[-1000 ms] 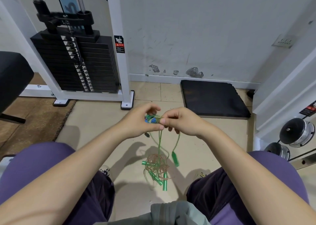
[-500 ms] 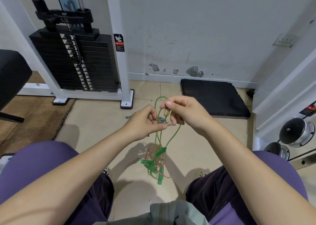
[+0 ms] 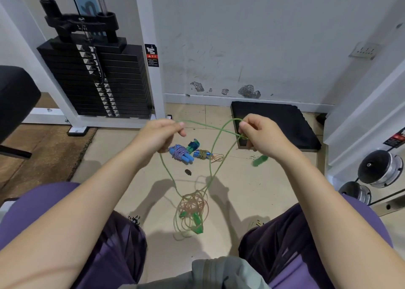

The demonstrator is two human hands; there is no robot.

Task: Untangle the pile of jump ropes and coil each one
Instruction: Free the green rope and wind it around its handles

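Observation:
My left hand [image 3: 158,136] and my right hand [image 3: 262,135] each pinch a thin green jump rope [image 3: 210,126], stretched between them above the floor. Its strands hang down to a tangle [image 3: 192,209] of green and brownish rope with green handles between my knees. A loose green handle [image 3: 259,160] dangles blurred below my right hand. On the floor beyond lie a coiled rope with blue handles [image 3: 180,153], a teal bundle [image 3: 192,146] and a blue bundle wrapped in brownish rope [image 3: 202,153].
A weight stack machine [image 3: 98,76] with a white frame stands at back left. A black mat [image 3: 276,124] lies against the wall at right. Chrome dumbbells [image 3: 381,168] sit at far right, a black bench pad [image 3: 15,98] at far left.
My hands have moved apart and drawn the green rope out into a wide loop. The coiled blue bundles, earlier hidden behind my hands, now show on the floor.

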